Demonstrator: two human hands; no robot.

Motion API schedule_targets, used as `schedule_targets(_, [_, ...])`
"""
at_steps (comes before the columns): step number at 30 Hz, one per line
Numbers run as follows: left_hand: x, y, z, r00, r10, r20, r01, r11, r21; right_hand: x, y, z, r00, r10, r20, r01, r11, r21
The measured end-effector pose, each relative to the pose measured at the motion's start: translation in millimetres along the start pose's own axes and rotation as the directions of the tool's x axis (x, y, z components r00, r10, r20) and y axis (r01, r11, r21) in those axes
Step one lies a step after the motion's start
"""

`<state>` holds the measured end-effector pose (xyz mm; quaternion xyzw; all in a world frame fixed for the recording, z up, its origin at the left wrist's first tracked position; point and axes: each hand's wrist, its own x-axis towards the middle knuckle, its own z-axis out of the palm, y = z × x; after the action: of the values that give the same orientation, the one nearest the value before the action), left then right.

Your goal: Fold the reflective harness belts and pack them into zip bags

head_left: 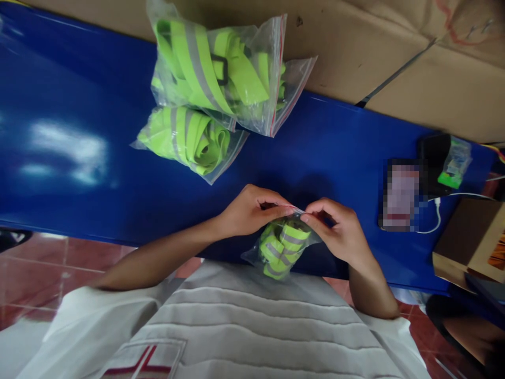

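Observation:
Between my hands is a clear zip bag point(252, 255) with a rolled yellow-green reflective strap point(284, 247) inside, close to my body at the table's near edge. My left hand point(252, 211) pinches the bag's zip strip from the left. From the right, my right hand point(335, 223) pinches the same strip, thumb and forefinger together. The two sets of fingertips are a short way apart. Farther off lie more zip bags of the same straps: a smaller bag point(185, 138) and, behind it, bigger bagged straps point(213, 68) with a black buckle showing.
The blue table point(118, 210) runs across the view, with cardboard boxes point(347, 58) along its far side. At right lie a phone point(401, 195) with a white cable, a black item point(432, 158) under a small green packet point(453, 168), and an open carton point(465, 237).

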<state>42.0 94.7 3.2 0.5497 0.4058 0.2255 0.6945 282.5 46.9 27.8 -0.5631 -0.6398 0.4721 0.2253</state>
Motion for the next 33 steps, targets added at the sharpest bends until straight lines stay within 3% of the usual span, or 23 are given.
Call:
schedule_targets(8, [4.3,1.3,-15.4,0.979,0.092,0.181,-0.104,0.993,0.055,-0.9,4.7,-3.1,0.999,-0.032,-0.011,0.032,0.998,0.048])
schedule_targets(12, [3.3,3.3,-21.8,0.988,0.102,0.111,-0.114,0.988,0.105,-1.0,4.7,-20.6,0.996,-0.022,0.086,0.014,0.995,0.101])
schedule_targets(18, [4.1,11.6,-32.8,0.983,0.029,0.180,-0.040,0.998,0.056,-0.2,3.2,-21.0,0.999,-0.026,-0.039,0.027,0.999,0.030])
schedule_targets(22, [5.6,11.2,-42.0,0.974,0.095,0.206,-0.121,0.986,0.115,1.0,7.1,-16.0,0.996,-0.060,-0.063,0.060,0.998,-0.005])
schedule_targets(26, [3.8,11.2,-37.7,0.963,0.219,0.154,-0.252,0.938,0.239,-0.1,14.7,-19.9,0.995,-0.088,-0.054,0.088,0.996,-0.005])
schedule_targets(28, [-2.9,15.4,-34.3,0.924,0.372,0.092,-0.377,0.840,0.391,-1.2,20.4,-21.9,0.992,-0.094,-0.088,0.091,0.995,-0.040])
schedule_targets(30, [-15.4,22.5,-35.5,0.828,0.556,0.071,-0.489,0.655,0.576,-1.4,27.9,-22.9,0.986,-0.074,-0.152,0.063,0.995,-0.078])
schedule_targets(33, [-41.9,32.2,-52.1,0.709,0.705,0.011,-0.442,0.433,0.786,2.9,41.6,-24.6,0.927,-0.004,-0.374,-0.037,0.994,-0.102])
